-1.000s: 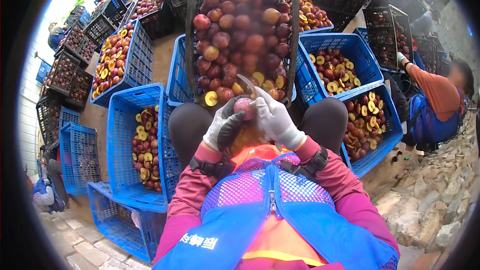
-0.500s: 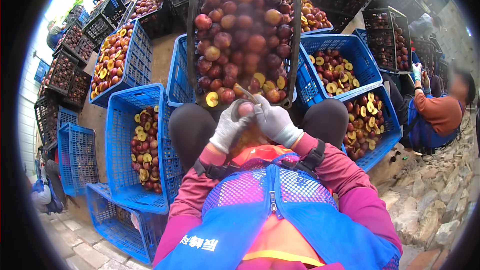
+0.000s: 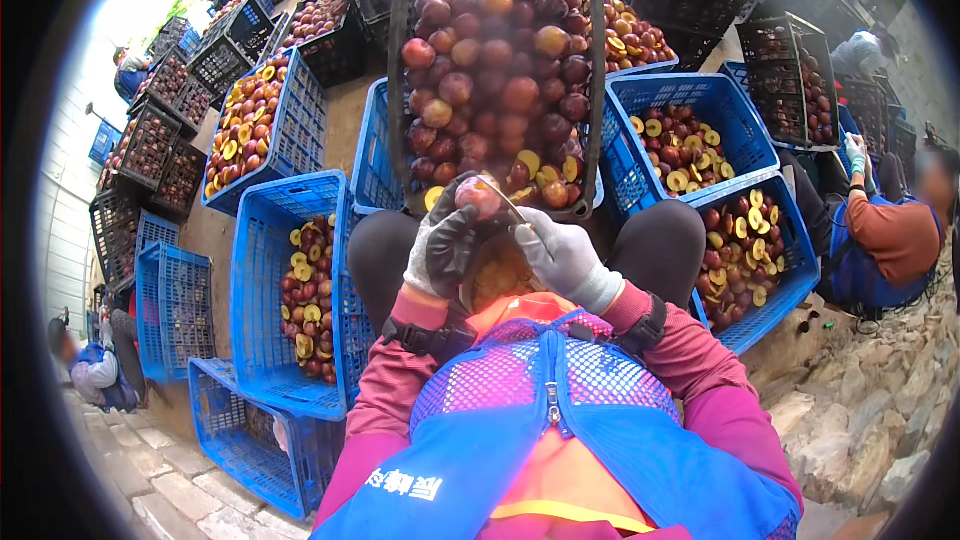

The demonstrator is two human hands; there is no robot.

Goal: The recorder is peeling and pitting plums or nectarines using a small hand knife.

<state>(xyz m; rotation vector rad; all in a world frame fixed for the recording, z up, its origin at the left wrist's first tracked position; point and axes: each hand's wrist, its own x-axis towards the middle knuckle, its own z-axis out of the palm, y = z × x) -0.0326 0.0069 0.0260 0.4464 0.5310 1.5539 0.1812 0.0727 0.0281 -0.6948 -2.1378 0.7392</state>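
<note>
My left hand (image 3: 440,245), in a grey glove with a dark palm, is closed round a red plum (image 3: 478,198) just below the black crate (image 3: 398,60) of whole and cut plums. My right hand (image 3: 562,260), in a pale grey glove, grips a small knife (image 3: 512,208), its blade against the plum's right side; the handle is hidden by my fingers. Under my hands, between my thighs, lies a heap of pale yellowish pieces (image 3: 500,275), partly hidden and too unclear to name.
Blue crates of halved plums stand at my left (image 3: 258,202) and right (image 3: 785,280). Stacked dark crates (image 3: 140,145) line the back and sides. A co-worker (image 3: 885,250) sits at the right with gloved hands raised; others sit farther off. Rough stones (image 3: 860,415) cover the lower right.
My left hand has turned and risen slightly, showing more of its dark palm and the plum. The knife blade now lies lower, on the plum. The co-worker at the right has raised their hands.
</note>
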